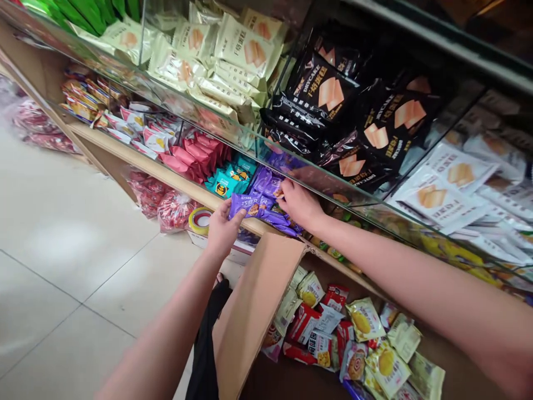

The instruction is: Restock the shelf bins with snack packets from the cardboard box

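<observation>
Centre frame | your left hand point(220, 228) grips purple packs point(254, 206) level for shelving | right hand point(297, 203) pinches shelf point(137, 161) pack, straightening row.

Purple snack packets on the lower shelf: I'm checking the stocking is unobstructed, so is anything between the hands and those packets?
Nothing visible is. The left hand grips the near end of a purple packet; the right hand rests on the purple stack behind it. The glass shelf edge runs just above the right hand, not across the reach.
</observation>
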A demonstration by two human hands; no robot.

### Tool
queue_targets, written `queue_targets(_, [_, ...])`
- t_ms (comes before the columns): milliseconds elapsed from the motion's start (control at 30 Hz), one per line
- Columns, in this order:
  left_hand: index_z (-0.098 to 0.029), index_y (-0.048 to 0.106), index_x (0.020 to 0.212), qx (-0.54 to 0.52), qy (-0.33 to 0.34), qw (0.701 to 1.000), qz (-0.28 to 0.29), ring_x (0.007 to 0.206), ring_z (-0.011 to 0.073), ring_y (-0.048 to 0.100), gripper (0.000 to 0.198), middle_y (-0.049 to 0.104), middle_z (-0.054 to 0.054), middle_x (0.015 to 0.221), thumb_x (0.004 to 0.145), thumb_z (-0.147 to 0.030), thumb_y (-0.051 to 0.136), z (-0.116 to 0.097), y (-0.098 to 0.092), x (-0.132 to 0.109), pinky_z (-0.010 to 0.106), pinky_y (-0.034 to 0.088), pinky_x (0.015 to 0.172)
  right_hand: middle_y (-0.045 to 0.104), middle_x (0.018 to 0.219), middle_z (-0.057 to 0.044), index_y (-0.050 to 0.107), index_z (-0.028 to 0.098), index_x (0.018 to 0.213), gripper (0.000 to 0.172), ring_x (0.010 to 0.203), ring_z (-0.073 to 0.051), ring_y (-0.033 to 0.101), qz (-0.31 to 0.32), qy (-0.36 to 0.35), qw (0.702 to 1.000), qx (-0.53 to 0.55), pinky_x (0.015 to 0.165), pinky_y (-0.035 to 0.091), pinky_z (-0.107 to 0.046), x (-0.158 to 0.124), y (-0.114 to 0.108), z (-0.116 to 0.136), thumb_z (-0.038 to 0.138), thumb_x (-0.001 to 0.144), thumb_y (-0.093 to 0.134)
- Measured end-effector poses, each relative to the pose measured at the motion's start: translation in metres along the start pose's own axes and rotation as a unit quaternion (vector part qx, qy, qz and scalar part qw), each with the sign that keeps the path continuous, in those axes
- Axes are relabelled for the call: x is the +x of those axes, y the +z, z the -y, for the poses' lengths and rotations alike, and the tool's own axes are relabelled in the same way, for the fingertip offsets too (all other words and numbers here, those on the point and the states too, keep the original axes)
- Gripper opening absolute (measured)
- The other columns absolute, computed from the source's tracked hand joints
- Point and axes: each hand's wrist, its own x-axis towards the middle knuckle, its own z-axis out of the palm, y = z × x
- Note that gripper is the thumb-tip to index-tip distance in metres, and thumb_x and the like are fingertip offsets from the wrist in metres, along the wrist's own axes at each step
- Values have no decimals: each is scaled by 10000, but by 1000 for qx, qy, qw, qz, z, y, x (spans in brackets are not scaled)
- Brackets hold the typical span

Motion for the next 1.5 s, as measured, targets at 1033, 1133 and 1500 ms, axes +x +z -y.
queue_targets(1033, [-378,458,1253,532,367,744,168,1119,370,384,539,347,144,1383,755,-583,484,10,28,10,517,330,906,666,881,-49,620,139,914,162,768,-141,585,82,-67,961,257,703,420,-234,-16,-3,-36,233,791,572])
queue_targets(1133, [-389,432,1267,543,363,739,163,1123,373,374,573,364,141,1375,736,-598,488,12,31,11,508,325,907,659,961,-90,624,120,950,187,856,-166,590,46,-69,972,220,789,421,-260,-27,-5,-36,170,793,535])
queue_targets(1500, [-191,388,1328,566,337,741,132,1172,361,355,702,407,178,1359,759,-593,471,15,35,2,473,314,956,659,921,-105,564,142,969,236,880,-230,589,13,22,996,81,760,425,-295,-50,-22,-24,278,837,424])
